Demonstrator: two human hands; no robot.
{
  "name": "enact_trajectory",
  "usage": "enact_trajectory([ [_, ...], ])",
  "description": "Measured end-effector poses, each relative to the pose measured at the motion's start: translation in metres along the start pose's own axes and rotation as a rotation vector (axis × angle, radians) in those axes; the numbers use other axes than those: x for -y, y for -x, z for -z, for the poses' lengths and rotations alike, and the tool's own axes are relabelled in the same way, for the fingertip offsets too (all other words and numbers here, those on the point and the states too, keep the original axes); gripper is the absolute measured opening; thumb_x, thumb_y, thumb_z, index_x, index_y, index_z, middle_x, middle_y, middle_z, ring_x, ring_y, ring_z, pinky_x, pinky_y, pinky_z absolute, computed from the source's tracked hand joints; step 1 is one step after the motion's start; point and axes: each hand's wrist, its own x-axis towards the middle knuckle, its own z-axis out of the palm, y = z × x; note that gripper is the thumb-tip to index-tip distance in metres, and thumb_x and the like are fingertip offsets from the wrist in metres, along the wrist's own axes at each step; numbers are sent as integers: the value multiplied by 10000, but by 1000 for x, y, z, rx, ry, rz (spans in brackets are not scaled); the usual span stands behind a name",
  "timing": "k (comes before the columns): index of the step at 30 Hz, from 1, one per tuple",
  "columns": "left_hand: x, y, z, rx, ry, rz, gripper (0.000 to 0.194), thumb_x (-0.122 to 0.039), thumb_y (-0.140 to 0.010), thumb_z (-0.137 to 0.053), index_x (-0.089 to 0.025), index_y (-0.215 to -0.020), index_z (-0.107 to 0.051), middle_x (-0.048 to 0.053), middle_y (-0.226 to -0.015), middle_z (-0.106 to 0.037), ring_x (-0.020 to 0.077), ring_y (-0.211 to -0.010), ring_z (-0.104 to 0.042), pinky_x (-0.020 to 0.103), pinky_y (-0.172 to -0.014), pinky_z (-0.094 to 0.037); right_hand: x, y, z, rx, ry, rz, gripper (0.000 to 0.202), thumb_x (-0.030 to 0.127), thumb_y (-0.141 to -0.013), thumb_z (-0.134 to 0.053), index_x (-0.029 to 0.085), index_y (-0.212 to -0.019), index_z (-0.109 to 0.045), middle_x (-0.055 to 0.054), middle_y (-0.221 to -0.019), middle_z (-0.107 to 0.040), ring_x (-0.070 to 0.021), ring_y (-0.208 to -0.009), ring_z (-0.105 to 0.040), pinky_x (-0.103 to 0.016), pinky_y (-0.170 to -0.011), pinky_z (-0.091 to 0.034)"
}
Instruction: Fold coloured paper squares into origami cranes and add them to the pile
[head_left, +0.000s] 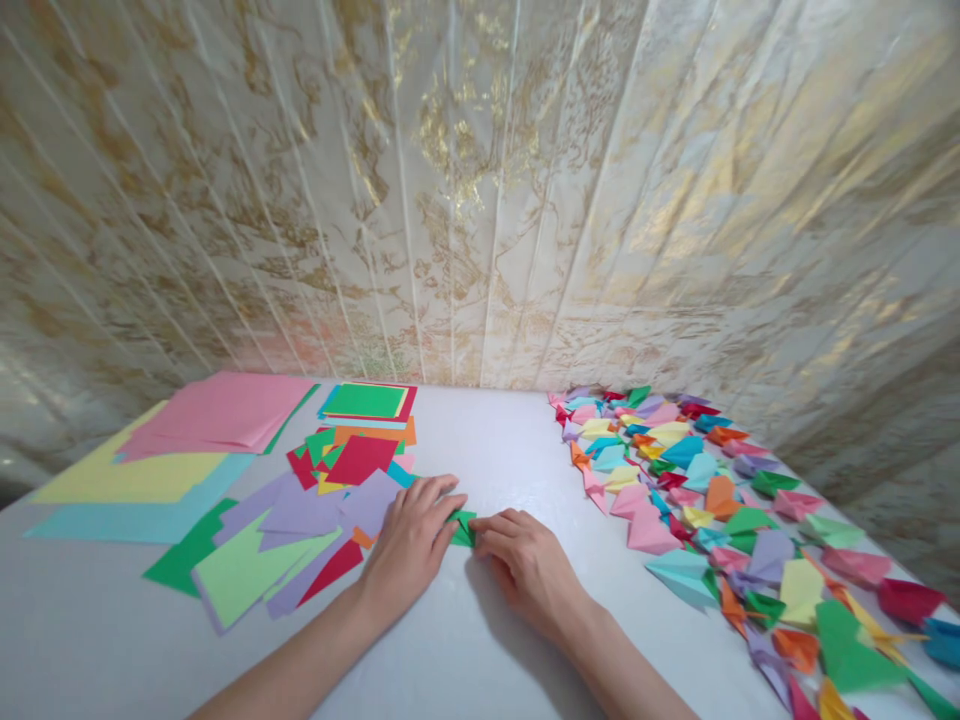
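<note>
A small folded piece of green paper (463, 529) lies on the white table between my two hands, partly covered by the fingers. My left hand (415, 532) is closed on its left side, with the thumb and fingers pressed to the paper. At the right edge, my right hand (529, 562) has its fingers curled in and its fingertips gripping the paper. Loose purple sheets (300, 510) and a red paper piece (330, 573) lie just left of my left hand.
Large pink sheets (225, 410) and yellow paper (135, 470) lie at the left of the white table (487, 450). A stack of small sheets topped with green (365, 400) is behind. Several folded paper shapes (720, 495) spread along the right. A patterned curtain (465, 200) hangs behind.
</note>
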Motion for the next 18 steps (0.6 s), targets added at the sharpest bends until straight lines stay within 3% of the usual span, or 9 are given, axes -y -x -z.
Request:
enact_trajectory([
  [4, 2, 3, 5, 32, 26, -85, 266, -112, -903, -545, -258, -1108, -629, 39, -1217, -628, 257, -1169, -497, 432, -979, -373, -5, 0, 2, -76, -234, -70, 377, -97, -724, -460, 211, -849, -638, -7, -1024, -725, -165, -933, -620, -294, -853, -464],
  [8, 3, 4, 15, 56, 236, 42, 140, -114, -842, -594, -232, -909, -627, 11, -980, -668, 240, -993, -559, 398, -894, -410, -6, 0, 4, -167, -395, -154, 501, -76, -691, -470, 223, -1068, -612, -40, -1151, -655, -190, -1103, -561, -353, -982, -435],
  [11, -1, 2, 20, 62, 329, 109, 77, -163, -870, -554, -216, -826, -586, -9, -824, -648, 200, -821, -587, 332, -778, -458, 3, 0, 3, -117, -428, -186, 496, -3, -689, -609, 240, -1120, -568, -49, -1201, -605, -225, -1146, -511, -393, -1010, -421],
  [14, -6, 0, 27, 33, 459, 131, 98, -235, -921, -497, -217, -852, -564, -11, -822, -632, 177, -792, -600, 287, -741, -476, 15, 0, 0, -56, -456, -201, 522, 54, -659, -716, 245, -1113, -543, -52, -1233, -574, -240, -1162, -485, -394, -1002, -430],
  [16, -8, 0, 35, 15, 524, 118, 152, -247, -950, -435, -219, -862, -557, 1, -857, -621, 180, -848, -605, 292, -790, -474, 20, 0, -4, -40, -464, -176, 522, 37, -655, -700, 243, -1106, -535, -50, -1244, -564, -237, -1176, -473, -391, -1015, -422],
  [18, -10, 1, 45, 92, 482, 64, 165, -198, -941, -414, -229, -895, -570, 7, -923, -625, 188, -933, -597, 311, -865, -452, 20, 0, -8, -56, -463, -147, 528, -19, -673, -596, 241, -1127, -525, -50, -1246, -557, -224, -1186, -471, -391, -1035, -409],
])
